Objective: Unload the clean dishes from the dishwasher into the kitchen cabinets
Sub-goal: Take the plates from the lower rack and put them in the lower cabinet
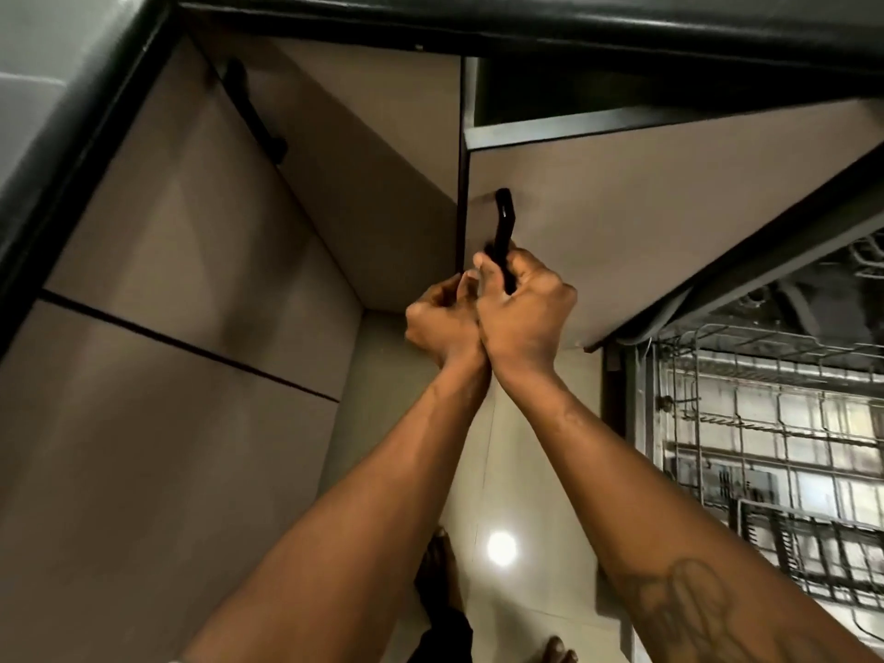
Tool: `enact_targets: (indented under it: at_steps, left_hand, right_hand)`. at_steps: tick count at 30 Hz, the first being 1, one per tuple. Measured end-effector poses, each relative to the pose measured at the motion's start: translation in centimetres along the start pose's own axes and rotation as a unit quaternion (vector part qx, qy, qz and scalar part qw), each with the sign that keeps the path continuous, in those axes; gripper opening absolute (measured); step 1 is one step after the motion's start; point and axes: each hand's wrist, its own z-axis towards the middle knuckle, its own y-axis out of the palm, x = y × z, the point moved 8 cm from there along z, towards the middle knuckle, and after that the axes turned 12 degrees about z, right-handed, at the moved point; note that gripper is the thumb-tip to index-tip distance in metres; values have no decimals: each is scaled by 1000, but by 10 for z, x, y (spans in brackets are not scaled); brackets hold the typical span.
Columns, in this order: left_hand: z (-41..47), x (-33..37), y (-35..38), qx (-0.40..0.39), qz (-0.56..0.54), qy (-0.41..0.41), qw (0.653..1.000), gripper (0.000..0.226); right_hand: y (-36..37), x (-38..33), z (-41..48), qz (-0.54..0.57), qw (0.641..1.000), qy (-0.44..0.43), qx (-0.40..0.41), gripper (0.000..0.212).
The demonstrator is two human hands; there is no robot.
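A brown cabinet drawer (646, 208) under the dark counter stands partly pulled out, with a dark gap showing above its front. My right hand (524, 308) is shut on the drawer's black bar handle (503, 217). My left hand (442, 318) is right beside it, fingers curled at the drawer's left edge; what it grips is unclear. At the right, the open dishwasher shows its wire rack (765, 423) pulled out. I see no dishes in the rack from here.
A second brown cabinet door with a black handle (256, 117) runs along the left, meeting the drawer in a corner. The dark counter edge (526, 26) crosses the top. Beige floor tiles (516, 495) and my bare feet lie below.
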Motion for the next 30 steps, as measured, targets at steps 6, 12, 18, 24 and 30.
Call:
enact_targets:
  at_steps: [6,12,18,24,30]
  left_hand:
    - [35,20,34,-45,-83,-55,994,16]
    - [58,38,54,-99,-64,-24,993,21]
    - [64,50,74,-191,-57,-11,980,23]
    - [57,55,66,-222,-14,14,975,26]
    - [29,41,49,-153,157,71,973,35]
  right_hand:
    - [28,8,41,7,999,40,5,13]
    - [48,15,72,15,997,71,33,11]
    - [53,14,89,11,996,82,36,7]
    - [51,17,87,-7,996,85,15,12]
    - [18,35,63,-24,994,87,-65,43]
